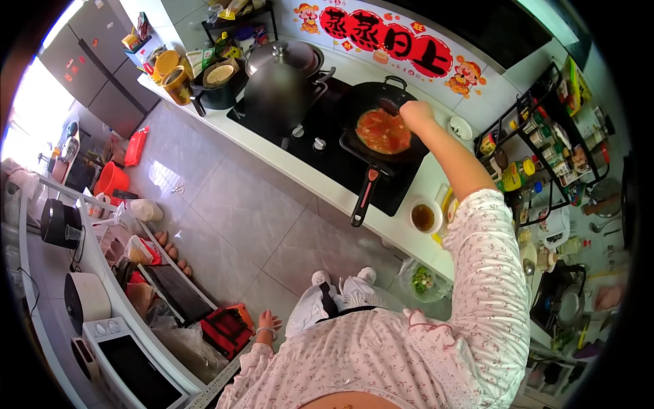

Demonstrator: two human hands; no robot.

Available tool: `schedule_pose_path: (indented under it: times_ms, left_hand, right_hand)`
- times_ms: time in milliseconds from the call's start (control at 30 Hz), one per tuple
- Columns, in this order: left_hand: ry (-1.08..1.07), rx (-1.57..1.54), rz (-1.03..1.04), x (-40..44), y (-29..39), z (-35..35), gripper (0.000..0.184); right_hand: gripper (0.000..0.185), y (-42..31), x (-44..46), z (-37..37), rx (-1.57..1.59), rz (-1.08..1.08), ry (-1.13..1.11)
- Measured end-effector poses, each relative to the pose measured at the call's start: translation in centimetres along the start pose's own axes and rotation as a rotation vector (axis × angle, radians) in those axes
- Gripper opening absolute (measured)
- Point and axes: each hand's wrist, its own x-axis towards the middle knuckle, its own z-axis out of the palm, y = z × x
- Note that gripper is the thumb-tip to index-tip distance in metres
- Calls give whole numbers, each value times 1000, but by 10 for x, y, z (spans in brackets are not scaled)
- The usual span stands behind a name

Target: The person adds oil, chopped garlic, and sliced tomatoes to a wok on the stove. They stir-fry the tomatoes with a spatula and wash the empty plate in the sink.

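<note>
A black wok (353, 102) with a long handle sits on the right burner, holding a red, chunky tomato-like dish (383, 132). Above the wok's right side, my right hand (417, 116) is closed around what looks like a dark spatula (390, 108), whose blade meets the food's upper edge; most of it is hidden. My left hand (268, 323) hangs low beside my body with its fingers apart, holding nothing. It is nearest to a red and black bag (228, 330) by the shelf.
A lidded steel pot (280, 61) stands on the left of the black cooktop (328, 167). A bowl of brown liquid (426, 215) sits near the counter edge. Seasonings fill a black rack (545, 146) at right. A bag of greens (422, 279) is below the counter; a microwave (136, 365) stands lower left.
</note>
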Motion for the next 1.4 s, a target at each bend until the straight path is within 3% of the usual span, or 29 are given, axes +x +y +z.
schedule_pose_path:
  times_ms: [33,100,200,267,600,667,800,1100,1400]
  left_hand:
    - [-3,-5,-6,-1,0,1,42]
    - [-12,-5,-12,-1,0,4,42]
    - [-5,-20,-7,5,1,5,41]
    - [-34,-33,0,11,1,6,41]
    - [-55,45,-9,17,21,17,42]
    - [-70,58,59,12,25,20,42]
    - [-73,20,64,10,29,16,43]
    - [-33,14,-10,4,12,2,45]
    - [-40,49,13,3,15,5,43]
  right_hand:
    - [14,-3,2,1,-2,1,-1]
    - [10,-7,2,2,-156,-208,90]
    - [12,-1,-3,15,-179,-251,237]
    - [16,12,-18,17,74,-55,238]
    - [19,12,-69,36,51,5,180]
    - [22,8,-69,43,327,56,19]
    - [21,27,-72,36,487,130,104]
    - [23,23,-64,39,364,148,194]
    - [17,18,-47,25,214,35,98]
